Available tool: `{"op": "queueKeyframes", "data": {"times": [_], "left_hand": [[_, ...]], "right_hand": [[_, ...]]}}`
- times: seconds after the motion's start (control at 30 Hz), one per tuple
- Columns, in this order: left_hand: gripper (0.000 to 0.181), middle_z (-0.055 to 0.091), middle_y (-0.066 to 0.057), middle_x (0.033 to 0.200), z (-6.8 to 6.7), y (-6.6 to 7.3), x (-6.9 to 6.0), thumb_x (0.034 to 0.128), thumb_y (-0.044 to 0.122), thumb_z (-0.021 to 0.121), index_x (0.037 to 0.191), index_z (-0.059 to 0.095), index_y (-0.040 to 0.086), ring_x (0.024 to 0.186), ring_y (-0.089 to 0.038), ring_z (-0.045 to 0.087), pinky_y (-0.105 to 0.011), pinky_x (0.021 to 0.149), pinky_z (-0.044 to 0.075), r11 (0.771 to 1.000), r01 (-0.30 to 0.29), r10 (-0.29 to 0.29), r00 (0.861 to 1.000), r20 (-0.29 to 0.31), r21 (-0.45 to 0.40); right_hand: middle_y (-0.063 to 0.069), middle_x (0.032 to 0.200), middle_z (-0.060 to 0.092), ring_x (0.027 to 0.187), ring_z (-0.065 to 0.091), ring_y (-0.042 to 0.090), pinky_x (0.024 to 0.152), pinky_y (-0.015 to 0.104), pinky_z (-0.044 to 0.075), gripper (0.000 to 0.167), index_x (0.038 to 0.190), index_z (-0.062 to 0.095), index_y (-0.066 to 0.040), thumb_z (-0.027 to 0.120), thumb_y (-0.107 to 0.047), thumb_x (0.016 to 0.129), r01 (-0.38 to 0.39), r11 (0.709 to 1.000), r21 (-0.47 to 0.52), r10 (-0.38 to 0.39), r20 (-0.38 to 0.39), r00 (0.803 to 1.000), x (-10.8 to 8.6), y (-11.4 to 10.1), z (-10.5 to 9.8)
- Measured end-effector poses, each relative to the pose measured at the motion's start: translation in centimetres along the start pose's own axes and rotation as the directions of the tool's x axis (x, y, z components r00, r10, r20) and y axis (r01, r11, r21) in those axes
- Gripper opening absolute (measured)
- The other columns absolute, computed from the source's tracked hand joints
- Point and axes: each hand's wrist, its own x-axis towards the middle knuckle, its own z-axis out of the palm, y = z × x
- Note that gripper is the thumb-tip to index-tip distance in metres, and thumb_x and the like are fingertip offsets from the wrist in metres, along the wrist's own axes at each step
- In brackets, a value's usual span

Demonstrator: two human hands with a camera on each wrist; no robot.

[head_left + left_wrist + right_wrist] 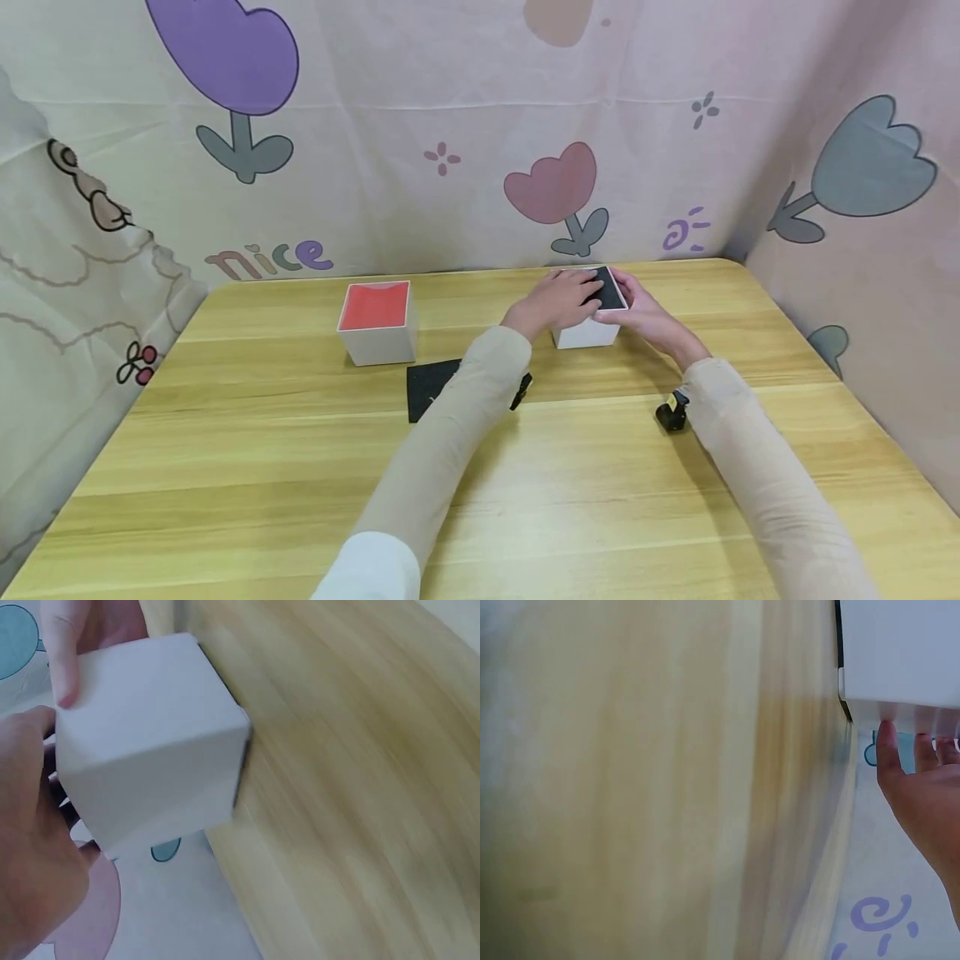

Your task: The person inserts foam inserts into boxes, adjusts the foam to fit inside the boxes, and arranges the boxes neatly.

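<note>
A white box (587, 333) with a black top surface (611, 293) is at the back right of the table. My left hand (557, 302) lies over its top, fingers spread across the black surface. At the right side, my right hand (651, 321) grips the box, thumb along the near edge. The left wrist view shows the box (150, 742) between my left hand (34, 847) and my right hand (105, 630). In the right wrist view, fingertips of my right hand (930, 802) touch the box's side (900, 652); the thumb is out of view.
Further left stands a second white box (378, 343) with a red surface (375, 306) at its top. A flat black piece (431, 385) lies on the wooden table (225, 450), partly hidden by my left sleeve. Behind hangs a patterned cloth (390, 200).
</note>
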Motion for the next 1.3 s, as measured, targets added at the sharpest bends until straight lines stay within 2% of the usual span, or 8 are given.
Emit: {"op": "queueKeyframes", "data": {"times": [0.1, 0.27, 0.4, 0.67, 0.9, 1.03, 1.13, 1.3], "left_hand": [[0.050, 0.027, 0.002, 0.157, -0.6, 0.2, 0.3, 0.1045, 0.036, 0.034, 0.151, 0.035, 0.017, 0.143, -0.019, 0.023, -0.038, 0.114, 0.019, 1.000, 0.000, 0.001, 1.000, 0.018, -0.022], [0.050, 0.037, 0.002, 0.152, -1.7, 0.0, 0.8, 0.1025, 0.034, 0.044, 0.149, 0.040, 0.015, 0.137, -0.021, 0.032, -0.033, 0.108, 0.030, 0.999, -0.029, 0.030, 0.999, 0.024, -0.044], [0.051, 0.043, 0.000, 0.148, -2.2, -0.1, 0.9, 0.0999, 0.037, 0.052, 0.146, 0.045, 0.015, 0.136, -0.022, 0.033, -0.032, 0.108, 0.031, 0.998, -0.039, 0.040, 0.999, 0.025, -0.049], [0.052, 0.043, 0.000, 0.148, -2.4, 0.1, 1.1, 0.0976, 0.037, 0.057, 0.145, 0.047, 0.017, 0.132, -0.022, 0.034, -0.030, 0.104, 0.033, 0.996, -0.026, 0.030, 0.998, 0.052, -0.089], [0.047, 0.048, 0.000, 0.142, -2.3, 0.1, 1.6, 0.0974, 0.033, 0.058, 0.141, 0.052, 0.018, 0.125, -0.016, 0.038, -0.027, 0.102, 0.031, 0.994, -0.023, 0.029, 0.998, 0.057, -0.102], [0.046, 0.051, 0.000, 0.139, -2.1, 0.2, 1.6, 0.0969, 0.034, 0.059, 0.139, 0.055, 0.018, 0.123, -0.017, 0.040, -0.028, 0.102, 0.033, 0.996, -0.029, 0.032, 0.999, 0.035, -0.084], [0.043, 0.056, -0.001, 0.133, -1.9, 0.1, 1.4, 0.0952, 0.036, 0.061, 0.134, 0.060, 0.018, 0.119, -0.018, 0.045, -0.034, 0.099, 0.038, 0.998, -0.040, 0.039, 0.999, -0.005, -0.058], [0.038, 0.061, -0.002, 0.127, -1.8, -0.6, 0.6, 0.0933, 0.032, 0.065, 0.128, 0.065, 0.016, 0.116, -0.017, 0.051, -0.036, 0.098, 0.040, 0.997, -0.061, 0.059, 0.997, -0.059, -0.042]], "right_hand": [[0.016, 0.158, 0.012, 0.140, 0.022, 0.027, 0.110, 0.033, 0.029, 0.092, 0.155, 0.002, -0.006, 0.064, -0.001, 0.088, 0.015, 1.000, -0.006, -0.015, 0.006, 1.000, 0.1, 0.0, 0.1], [0.015, 0.159, 0.012, 0.142, 0.019, 0.025, 0.113, 0.038, 0.023, 0.092, 0.154, 0.003, -0.006, 0.066, -0.001, 0.087, 0.021, 1.000, -0.009, -0.021, 0.012, 1.000, 0.3, 0.1, 0.1], [0.015, 0.159, 0.011, 0.143, 0.016, 0.024, 0.114, 0.039, 0.020, 0.093, 0.154, 0.002, -0.006, 0.067, -0.003, 0.088, 0.022, 1.000, -0.019, -0.022, 0.012, 1.000, 0.4, -0.1, 0.1], [0.015, 0.158, 0.014, 0.142, 0.018, 0.025, 0.113, 0.038, 0.022, 0.089, 0.154, 0.007, -0.006, 0.066, -0.001, 0.088, 0.028, 0.999, -0.016, -0.028, 0.001, 1.000, 0.2, -0.3, 0.1], [0.015, 0.158, 0.013, 0.143, 0.016, 0.024, 0.115, 0.041, 0.017, 0.090, 0.154, 0.006, -0.006, 0.066, -0.001, 0.087, 0.025, 1.000, -0.009, -0.025, -0.001, 1.000, 0.2, -0.2, 0.1], [0.015, 0.158, 0.013, 0.143, 0.016, 0.025, 0.114, 0.042, 0.018, 0.091, 0.154, 0.006, -0.007, 0.067, -0.002, 0.087, 0.016, 1.000, -0.021, -0.016, -0.005, 1.000, 0.2, -0.2, -0.1], [0.016, 0.158, 0.012, 0.142, 0.018, 0.026, 0.114, 0.042, 0.020, 0.091, 0.154, 0.004, -0.006, 0.066, -0.003, 0.088, 0.009, 1.000, -0.023, -0.009, -0.004, 1.000, 0.1, -0.1, -0.1], [0.015, 0.159, 0.012, 0.142, 0.020, 0.026, 0.113, 0.041, 0.022, 0.093, 0.154, 0.004, -0.007, 0.068, -0.004, 0.087, -0.002, 1.000, -0.018, 0.002, -0.006, 1.000, 0.2, 0.1, -0.1]]}}
